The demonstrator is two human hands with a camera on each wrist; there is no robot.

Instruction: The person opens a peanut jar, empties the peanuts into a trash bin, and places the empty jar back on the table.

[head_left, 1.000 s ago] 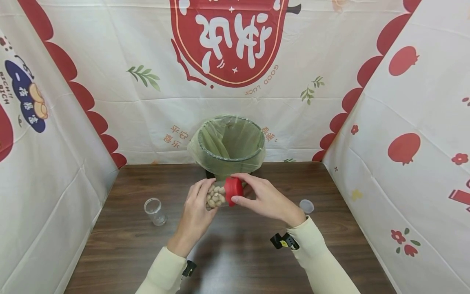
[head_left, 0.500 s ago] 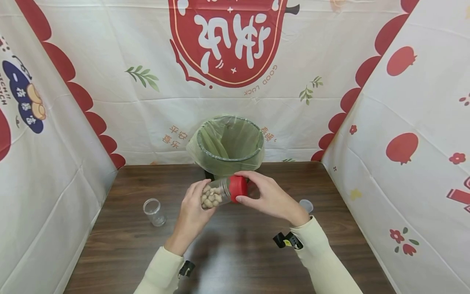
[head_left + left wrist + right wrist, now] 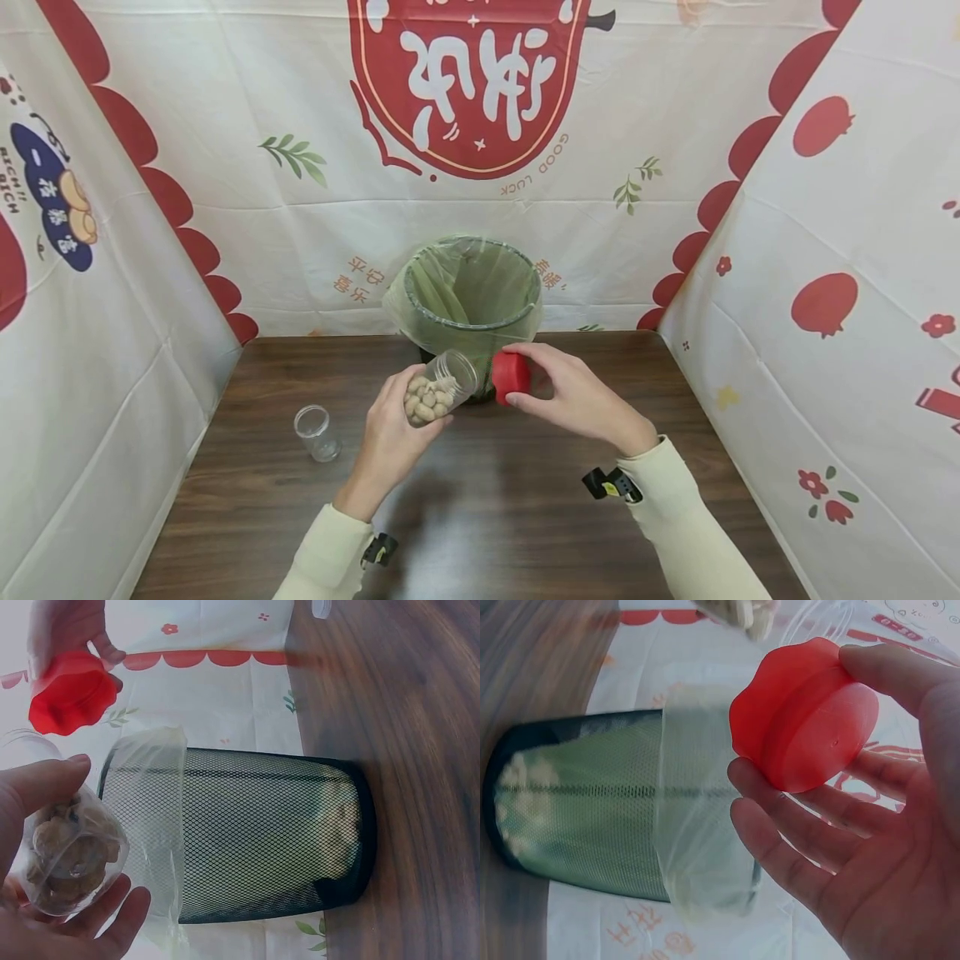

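My left hand (image 3: pixel 393 425) grips a clear jar (image 3: pixel 457 372) that lies tilted, its open mouth toward the upper right. Pale, nut-like pieces (image 3: pixel 426 400), perhaps unshelled pistachios, fill its lower part; the left wrist view shows them through the jar's base (image 3: pixel 71 862). A red scalloped lid (image 3: pixel 512 377) is pinched between the thumb and fingers of my right hand (image 3: pixel 573 392), a short gap away from the jar's mouth. In the right wrist view the lid (image 3: pixel 806 716) shows its flat top, with some fingers spread below it.
Behind the hands stands a mesh bin (image 3: pixel 262 832) lined with a pale green bag (image 3: pixel 420 333), with pale bits at its bottom. A second clear jar (image 3: pixel 318 433) stands on the left of the wooden table (image 3: pixel 495 517). Printed cloth (image 3: pixel 225 167) encloses the back and sides.
The red lid has come off the jar; my right hand has carried it to the right. The jar's threaded mouth is now uncovered, and my left hand still holds the jar.
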